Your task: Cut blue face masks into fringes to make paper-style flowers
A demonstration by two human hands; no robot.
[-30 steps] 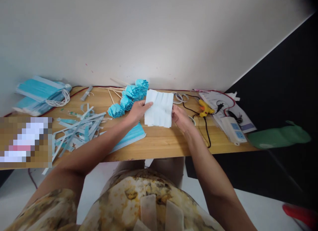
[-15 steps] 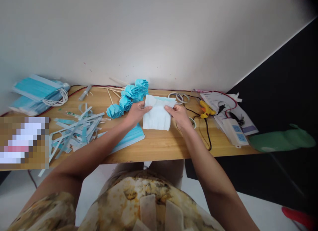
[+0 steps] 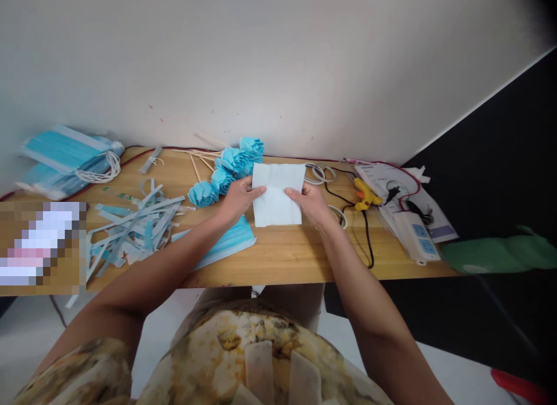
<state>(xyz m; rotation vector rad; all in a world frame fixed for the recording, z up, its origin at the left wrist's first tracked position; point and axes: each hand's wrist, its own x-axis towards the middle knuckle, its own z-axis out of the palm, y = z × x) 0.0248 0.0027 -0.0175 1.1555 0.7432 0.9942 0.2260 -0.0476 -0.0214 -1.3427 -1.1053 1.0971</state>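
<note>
A pale, nearly square sheet of mask fabric [image 3: 278, 205] is held up above the table between my two hands. My left hand [image 3: 238, 201] grips its left edge, thumb on the near face and fingers behind. On the opposite edge, my right hand [image 3: 312, 203] pinches it the same way. Just beyond my left hand lie several blue fabric flowers [image 3: 230, 161] on thin wooden sticks. Under my left forearm rests a blue face mask [image 3: 230, 242], partly covered by the arm.
Cut mask strips [image 3: 139, 231] are heaped at left, before a stack of blue masks [image 3: 65, 152]. A yellow glue gun [image 3: 365, 195], tape rolls [image 3: 319, 174], papers [image 3: 439, 219] and a white power strip [image 3: 418, 237] occupy the right. A green bottle-like object [image 3: 496, 254] sits at the table's right end.
The fabric sheet has been straightened: its top edge, folded and slanting before, now lies flat and even. Both hands keep hold of its sides. The view has shifted slightly.
</note>
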